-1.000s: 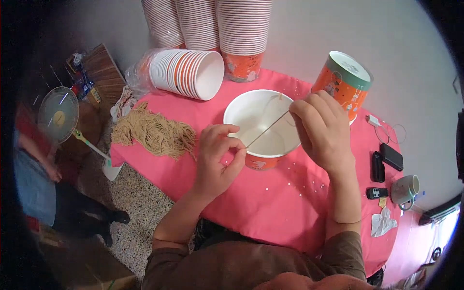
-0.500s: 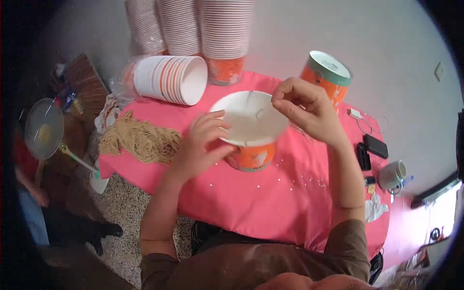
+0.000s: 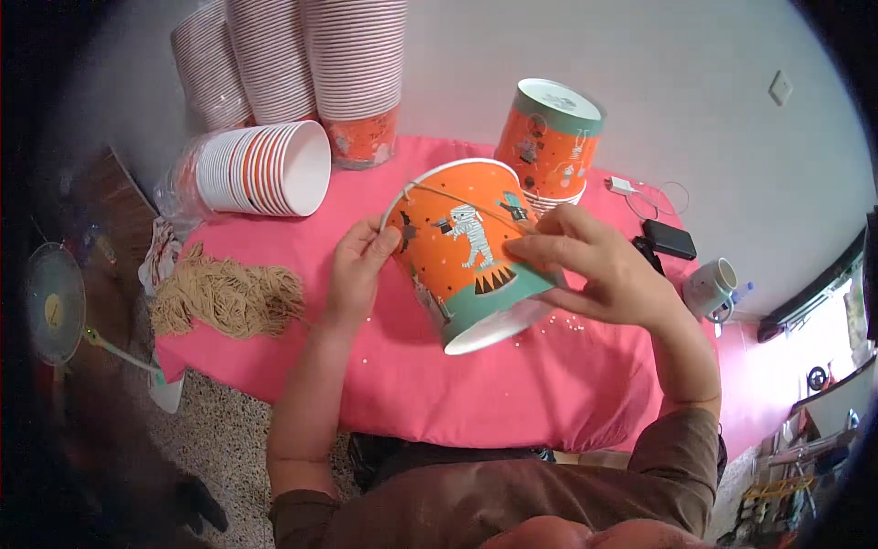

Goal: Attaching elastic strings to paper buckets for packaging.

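An orange paper bucket with a mummy print and a green band hangs tilted over the table, its rim away from me and its base toward me. A thin cord handle is fixed near the rim and crosses the printed side. My left hand grips the bucket's left side near the rim, thumb on the outside. My right hand is closed on the right side, its fingers over the lower wall and base. A bundle of tan cords lies on the pink cloth left of my left hand.
Tall stacks of white-rimmed buckets stand at the back left, beside a bagged stack lying sideways. An upturned orange stack is behind the right hand. Small white beads, a black power bank and a mug are at right.
The bucket stood upright with its mouth showing; now it is lifted and tipped, printed side up. Both hands, which were apart from its walls, have closed on it. The head view has shifted.
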Tool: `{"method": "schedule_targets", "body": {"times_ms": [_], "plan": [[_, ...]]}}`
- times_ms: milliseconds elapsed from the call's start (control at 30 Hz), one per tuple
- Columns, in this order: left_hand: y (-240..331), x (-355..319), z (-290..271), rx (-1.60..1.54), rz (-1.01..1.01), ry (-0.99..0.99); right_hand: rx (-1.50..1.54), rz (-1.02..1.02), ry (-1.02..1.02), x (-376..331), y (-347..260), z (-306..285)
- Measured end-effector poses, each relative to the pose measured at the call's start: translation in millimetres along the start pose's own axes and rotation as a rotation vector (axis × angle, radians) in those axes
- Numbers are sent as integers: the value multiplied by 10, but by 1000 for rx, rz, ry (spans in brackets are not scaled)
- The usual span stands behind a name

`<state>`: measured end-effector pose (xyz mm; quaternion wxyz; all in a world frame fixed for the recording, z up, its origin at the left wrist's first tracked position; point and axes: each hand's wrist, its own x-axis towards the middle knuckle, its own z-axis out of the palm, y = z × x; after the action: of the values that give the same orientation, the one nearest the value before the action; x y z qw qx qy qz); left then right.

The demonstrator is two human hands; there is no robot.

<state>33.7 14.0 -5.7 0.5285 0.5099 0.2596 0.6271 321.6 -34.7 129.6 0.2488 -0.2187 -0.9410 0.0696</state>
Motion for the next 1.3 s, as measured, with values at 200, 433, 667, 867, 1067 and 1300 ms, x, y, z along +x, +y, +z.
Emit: {"method": "schedule_targets", "body": {"times_ms": [200,433,667,867,1067,1300], "plan": [[-304,-103,-159,500,124,60,237,488,518,47,281,-596],[-210,-137,-84,818,53,-68,227,639,676,204,1486,-1672],[-340,-108,-148,844,106,-91,233,980,452,518,1912,-1255],[-349,-76,-183,838,64,-91,292,1073,351,380,2270,-1124],[-308,-70,-150,901,88,-150,275,1119,216,297,2385,-916],[-206,-104,-94,939,108,-183,255,1155,200,362,2381,-817]]}}
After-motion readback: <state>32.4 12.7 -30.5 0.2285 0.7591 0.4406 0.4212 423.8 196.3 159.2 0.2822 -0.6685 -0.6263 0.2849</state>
